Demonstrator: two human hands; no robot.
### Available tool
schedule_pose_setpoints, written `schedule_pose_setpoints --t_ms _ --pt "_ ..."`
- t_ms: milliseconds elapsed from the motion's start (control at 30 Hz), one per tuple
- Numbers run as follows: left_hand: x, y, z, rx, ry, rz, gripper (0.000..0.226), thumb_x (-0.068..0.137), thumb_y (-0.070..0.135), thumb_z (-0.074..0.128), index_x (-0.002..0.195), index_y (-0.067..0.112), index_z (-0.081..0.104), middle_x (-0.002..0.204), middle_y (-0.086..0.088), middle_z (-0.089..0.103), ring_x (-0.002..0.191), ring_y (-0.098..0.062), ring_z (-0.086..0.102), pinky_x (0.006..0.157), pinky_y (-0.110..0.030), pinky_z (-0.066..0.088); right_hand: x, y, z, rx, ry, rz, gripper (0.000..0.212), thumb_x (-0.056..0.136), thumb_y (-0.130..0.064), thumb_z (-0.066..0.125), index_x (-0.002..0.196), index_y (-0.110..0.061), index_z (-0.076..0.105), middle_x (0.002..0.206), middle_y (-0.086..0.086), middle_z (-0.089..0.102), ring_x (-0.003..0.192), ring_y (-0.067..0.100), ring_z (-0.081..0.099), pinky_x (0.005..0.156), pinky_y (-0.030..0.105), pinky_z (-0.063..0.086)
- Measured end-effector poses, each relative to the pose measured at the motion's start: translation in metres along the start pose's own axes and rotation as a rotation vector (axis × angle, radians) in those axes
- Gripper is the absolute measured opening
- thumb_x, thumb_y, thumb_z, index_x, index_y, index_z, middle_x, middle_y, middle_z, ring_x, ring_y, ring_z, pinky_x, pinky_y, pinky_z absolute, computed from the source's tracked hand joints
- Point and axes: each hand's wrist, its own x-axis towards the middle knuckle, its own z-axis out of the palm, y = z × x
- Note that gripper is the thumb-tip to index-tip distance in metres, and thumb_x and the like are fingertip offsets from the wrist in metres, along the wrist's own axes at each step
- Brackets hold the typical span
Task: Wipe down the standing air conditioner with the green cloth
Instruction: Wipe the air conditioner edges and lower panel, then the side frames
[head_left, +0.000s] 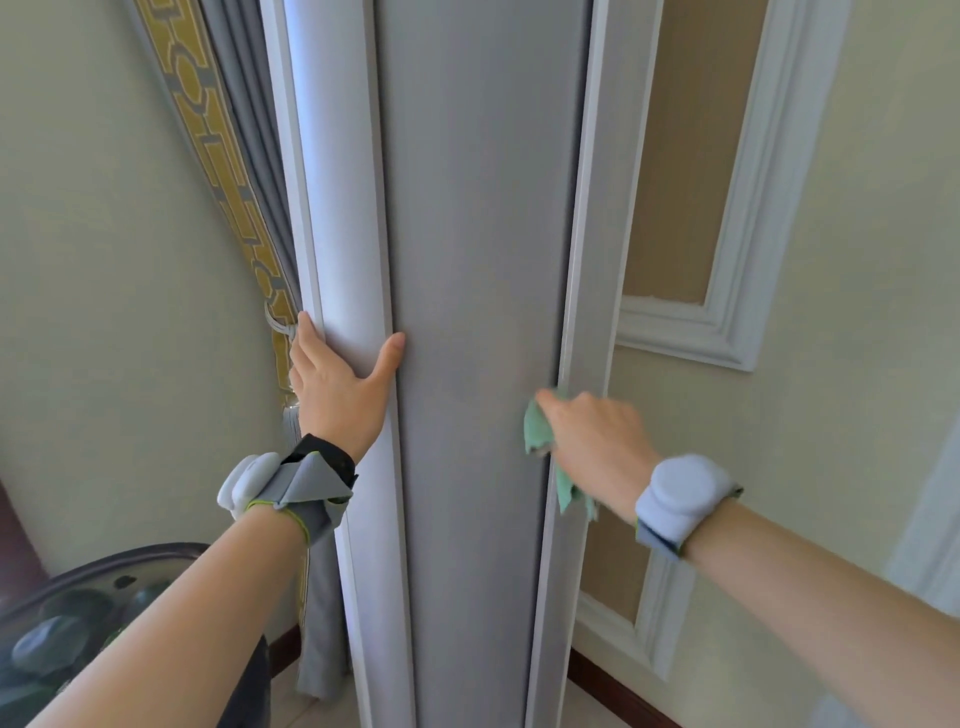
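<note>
**Right edge gets the cloth while the left hand steadies the unit**

Here's the standing air conditioner (478, 312), a tall grey column, and everything is placed off it. The left hand (337, 384) lies flat on its rounded left pillar, fingers wrapped behind, thumb spread against the front panel: a wide, open grip holding nothing, most likely there to brace the tall body against the push of the wiping. The right hand (597, 441) is on the unit's right front edge, its grip closed on the green cloth (537, 428), bunched under the palm and pressed to the seam with a tail hanging below. The hand looks blurred, so a stroke seems under way. Curtain (239, 135) to the unit's left, panelled wall (737, 322) to its right
</note>
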Motion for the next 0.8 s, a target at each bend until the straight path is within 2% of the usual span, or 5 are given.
schedule_pose_setpoints --t_ms 133,367,500,633,800 --pt "0.000 0.000 0.001 -0.009 0.006 0.003 0.102 0.081 0.061 0.057 0.152 0.014 0.002 0.158 -0.005 0.012 0.147 -0.026 0.009 0.119 -0.040 0.011 -0.012 0.004 0.015 0.033 -0.208 -0.088 0.020 0.081 -0.007 0.046 0.097 -0.019 0.052 0.090 0.007 0.063 0.084 0.034 0.064 0.057 0.032 0.038" --pt "-0.014 -0.016 0.001 -0.073 -0.046 -0.015 0.099 0.082 0.060 0.057 0.152 0.019 0.000 0.159 0.001 0.007 0.147 -0.020 0.002 0.121 -0.042 0.007 0.024 0.018 -0.028 -0.074 0.299 0.077 0.026 0.075 -0.010 0.058 0.100 -0.017 0.056 0.061 0.009 0.051 0.051 0.033 0.052 0.045 0.024 0.020" --pt "-0.041 -0.047 0.005 -0.060 -0.127 -0.060 0.101 0.082 0.057 0.060 0.152 0.021 -0.005 0.159 0.001 0.004 0.148 -0.018 0.001 0.121 -0.043 0.007 -0.020 -0.014 0.037 0.010 -0.026 0.058 0.043 0.085 -0.010 0.054 0.125 -0.016 0.039 0.085 0.012 0.065 0.076 0.036 0.066 0.054 0.034 0.036" --pt "-0.063 -0.081 0.007 -0.057 -0.257 -0.138 0.110 0.078 0.061 0.061 0.150 0.022 -0.013 0.160 0.003 -0.004 0.148 -0.015 -0.002 0.121 -0.041 0.006 -0.051 -0.014 0.069 0.008 -0.229 -0.071 0.041 0.081 -0.001 0.047 0.118 -0.016 0.043 0.088 0.008 0.064 0.080 0.033 0.065 0.054 0.032 0.034" --pt "-0.077 -0.098 0.012 -0.112 -0.279 -0.233 0.114 0.074 0.064 0.060 0.150 0.021 -0.014 0.160 0.000 0.002 0.147 -0.017 0.006 0.121 -0.041 0.011 -0.011 0.012 0.034 -0.106 0.154 0.034 0.036 0.068 -0.004 0.061 0.101 -0.017 0.055 0.054 0.003 0.041 0.045 0.030 0.048 0.044 0.020 0.010"
